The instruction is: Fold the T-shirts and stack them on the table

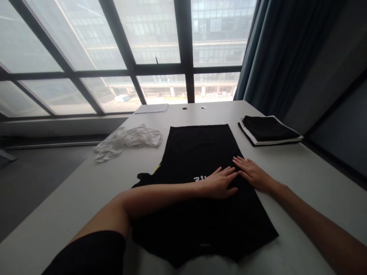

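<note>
Head view: blk shirt prob. light, soft; best held at far hem. L hand & R hand flat, gripping nothing.

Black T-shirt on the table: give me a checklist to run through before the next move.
1. Left hand palm-down on the black T-shirt: ok.
2. Right hand over the T-shirt's right edge: ok.
3. Far hem straight: ok.
4. Left side flat: not ok; fabric bunches near a yellow patch.
5. Folded stack and crumpled white cloth apart from the T-shirt: ok.
6. Underside smooth: cannot tell; hidden.
</note>
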A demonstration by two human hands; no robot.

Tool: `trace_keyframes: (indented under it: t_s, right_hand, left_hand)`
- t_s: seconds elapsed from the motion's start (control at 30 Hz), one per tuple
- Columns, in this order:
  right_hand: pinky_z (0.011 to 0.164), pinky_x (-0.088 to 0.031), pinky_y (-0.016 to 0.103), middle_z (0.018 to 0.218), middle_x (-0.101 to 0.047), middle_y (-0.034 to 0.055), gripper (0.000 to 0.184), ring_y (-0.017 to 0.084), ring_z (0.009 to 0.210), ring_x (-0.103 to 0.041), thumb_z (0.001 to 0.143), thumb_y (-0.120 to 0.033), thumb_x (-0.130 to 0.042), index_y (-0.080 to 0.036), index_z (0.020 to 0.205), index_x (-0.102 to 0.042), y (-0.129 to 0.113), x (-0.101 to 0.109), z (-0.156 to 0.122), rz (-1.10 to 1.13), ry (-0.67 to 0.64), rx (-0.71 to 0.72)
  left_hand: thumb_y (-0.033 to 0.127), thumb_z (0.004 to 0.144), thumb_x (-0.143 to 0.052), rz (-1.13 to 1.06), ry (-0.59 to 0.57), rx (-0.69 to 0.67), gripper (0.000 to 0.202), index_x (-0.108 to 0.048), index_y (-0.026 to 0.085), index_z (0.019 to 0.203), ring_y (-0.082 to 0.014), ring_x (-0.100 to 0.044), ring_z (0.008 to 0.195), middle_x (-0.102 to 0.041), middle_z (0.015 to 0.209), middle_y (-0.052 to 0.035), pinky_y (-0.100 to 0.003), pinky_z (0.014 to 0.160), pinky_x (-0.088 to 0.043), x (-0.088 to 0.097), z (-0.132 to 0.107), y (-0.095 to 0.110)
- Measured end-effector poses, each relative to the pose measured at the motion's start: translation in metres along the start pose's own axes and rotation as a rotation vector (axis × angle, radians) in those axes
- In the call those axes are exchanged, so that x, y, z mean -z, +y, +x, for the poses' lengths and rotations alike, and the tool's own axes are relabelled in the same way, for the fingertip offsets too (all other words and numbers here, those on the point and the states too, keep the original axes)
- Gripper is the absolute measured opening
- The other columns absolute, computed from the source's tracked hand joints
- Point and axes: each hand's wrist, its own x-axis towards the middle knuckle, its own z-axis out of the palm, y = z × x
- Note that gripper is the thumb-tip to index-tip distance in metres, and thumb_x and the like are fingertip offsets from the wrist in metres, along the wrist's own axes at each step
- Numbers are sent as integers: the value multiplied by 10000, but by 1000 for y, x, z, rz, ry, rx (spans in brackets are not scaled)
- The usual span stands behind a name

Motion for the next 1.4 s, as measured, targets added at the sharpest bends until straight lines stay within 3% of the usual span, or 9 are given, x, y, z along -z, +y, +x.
trace_keyframes:
  t_s: [0.2, 0.33, 0.53, 0.7, 0.9, 1.03, 1.2, 1.3, 1.4]
  right_hand:
    - [1194, -249, 596, 1593, -362, 72, 551, 279, 1487, -285, 1023, -477, -377, -288, 1541, -376, 3, -3, -1, 7, 22, 4]
    - [1187, -268, 612, 1585, -384, 73, 547, 298, 1483, -296, 1015, -492, -380, -296, 1525, -408, 7, -3, -2, 26, 87, 17]
    - [1192, -293, 601, 1581, -398, 36, 510, 304, 1490, -283, 1003, -454, -424, -338, 1500, -437, -5, 10, 8, 46, 200, 94]
    - [1204, -275, 595, 1580, -400, 19, 494, 305, 1490, -282, 1004, -431, -445, -348, 1491, -451, -61, 12, 47, 59, 138, 247]
    - [1215, -238, 591, 1569, -421, 20, 476, 294, 1476, -323, 1007, -369, -478, -347, 1482, -469, -167, -13, 102, 85, -56, 522]
    - [1212, -249, 569, 1565, -430, 56, 464, 281, 1475, -327, 1012, -357, -480, -299, 1472, -482, -220, -44, 117, 77, -147, 682]
    - [1115, -394, 504, 1408, -573, 109, 397, 282, 1320, -502, 994, -314, -516, -268, 1385, -567, -249, -62, 115, 79, -149, 763]
    - [993, -466, 447, 1214, -646, 109, 318, 255, 1128, -585, 990, -302, -528, -240, 1283, -635, -258, -61, 109, 86, -172, 771]
    - [981, -453, 442, 1217, -639, 111, 303, 253, 1123, -573, 981, -325, -558, -212, 1245, -654, -262, -61, 104, 127, -216, 792]
  left_hand:
    - [294, 970, -554, -111, -34, -82, 552, -423, 265, 1506, -211, -311, 1487, -402, 1581, -38, -408, 1245, -217, 48, -77, -7]
    - [230, 968, -531, -125, 33, 82, 504, -476, 306, 1463, -209, -397, 1444, -466, 1539, -14, -410, 1219, -300, 69, -146, -8]
    - [206, 975, -505, 0, 243, 348, 434, -541, 274, 1402, -224, -418, 1428, -525, 1486, -33, -430, 1207, -335, 67, -236, -14]
    - [311, 980, -512, 203, 453, 701, 413, -547, 245, 1386, -261, -510, 1332, -544, 1452, -70, -448, 1147, -402, 57, -289, -34]
    - [482, 927, -587, 265, 457, 1095, 543, -543, 147, 1352, -324, -603, 1140, -642, 1210, -153, -461, 999, -472, 51, -316, -53]
    - [431, 870, -651, 81, 378, 1140, 337, -629, 184, 1098, -275, -662, 964, -689, 992, -90, -348, 845, -498, 53, -322, -59]
    - [350, 835, -584, -42, 390, 1110, 167, -567, 209, 747, -210, -611, 766, -641, 814, -35, -304, 709, -454, 61, -325, -62]
    - [364, 798, -582, -204, 471, 1094, 183, -550, 202, 720, -186, -557, 692, -588, 724, -7, -292, 643, -434, 68, -325, -60]
    - [444, 801, -619, -564, 558, 1023, 267, -551, 189, 763, -154, -519, 619, -534, 679, 22, -263, 553, -425, 79, -321, -54]
